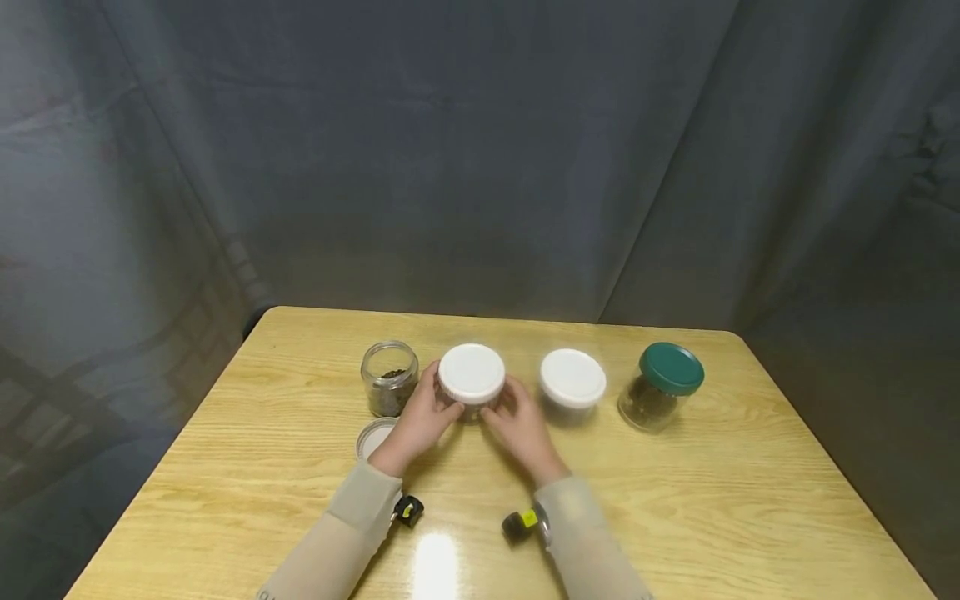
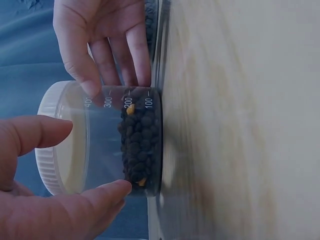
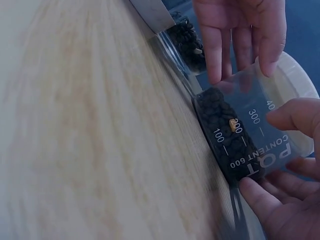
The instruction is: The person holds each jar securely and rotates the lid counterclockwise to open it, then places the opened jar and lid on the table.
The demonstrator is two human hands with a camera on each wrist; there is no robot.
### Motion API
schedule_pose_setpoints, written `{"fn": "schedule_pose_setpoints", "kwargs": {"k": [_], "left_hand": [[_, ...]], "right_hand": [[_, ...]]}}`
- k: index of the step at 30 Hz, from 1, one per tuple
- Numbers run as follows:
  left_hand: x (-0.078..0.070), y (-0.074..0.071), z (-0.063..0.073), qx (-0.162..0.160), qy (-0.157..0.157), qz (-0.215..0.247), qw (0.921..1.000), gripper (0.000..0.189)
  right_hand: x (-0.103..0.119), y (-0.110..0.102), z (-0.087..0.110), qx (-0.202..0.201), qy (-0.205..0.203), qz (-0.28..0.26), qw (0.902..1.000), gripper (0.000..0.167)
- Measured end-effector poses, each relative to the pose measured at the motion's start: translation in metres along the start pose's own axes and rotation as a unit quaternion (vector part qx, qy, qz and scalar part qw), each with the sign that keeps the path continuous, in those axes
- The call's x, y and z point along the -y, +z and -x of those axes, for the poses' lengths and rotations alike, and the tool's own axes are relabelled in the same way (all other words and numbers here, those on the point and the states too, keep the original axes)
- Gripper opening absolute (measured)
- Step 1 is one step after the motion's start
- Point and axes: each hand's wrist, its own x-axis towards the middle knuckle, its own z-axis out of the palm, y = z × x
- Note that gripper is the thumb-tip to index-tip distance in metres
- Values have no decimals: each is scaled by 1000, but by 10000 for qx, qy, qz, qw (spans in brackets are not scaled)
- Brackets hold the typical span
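A clear plastic jar (image 1: 472,375) with a ribbed white lid stands upright between my two hands, its base down at the tabletop. Dark beans with a few orange bits (image 2: 139,145) fill its bottom part, and printed volume marks run up the wall (image 3: 252,117). My left hand (image 1: 426,415) holds its left side and my right hand (image 1: 521,421) its right, thumbs toward me and other fingers partly hidden behind the plastic. Beside the left hand is a lidless clear jar (image 1: 388,379) with dark contents. A loose white lid (image 1: 375,435) lies partly under the left wrist.
Right of my right hand stands another white-lidded jar (image 1: 572,383). Farther right is a jar with a green lid (image 1: 671,369) and dark contents. All stand on a light wooden table (image 1: 750,500), with a grey curtain (image 1: 450,167) hanging behind its far edge.
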Motion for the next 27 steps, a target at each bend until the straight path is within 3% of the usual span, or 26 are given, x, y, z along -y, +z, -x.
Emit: {"fn": "schedule_pose_setpoints", "kwargs": {"k": [13, 27], "left_hand": [[-4, 4, 3, 36, -47, -250, 9997, 85], [-3, 5, 10, -19, -4, -285, 9996, 85]], "right_hand": [[-4, -6, 7, -22, -204, -95, 9997, 76], [-12, -15, 8, -4, -228, -216, 9995, 69]]}}
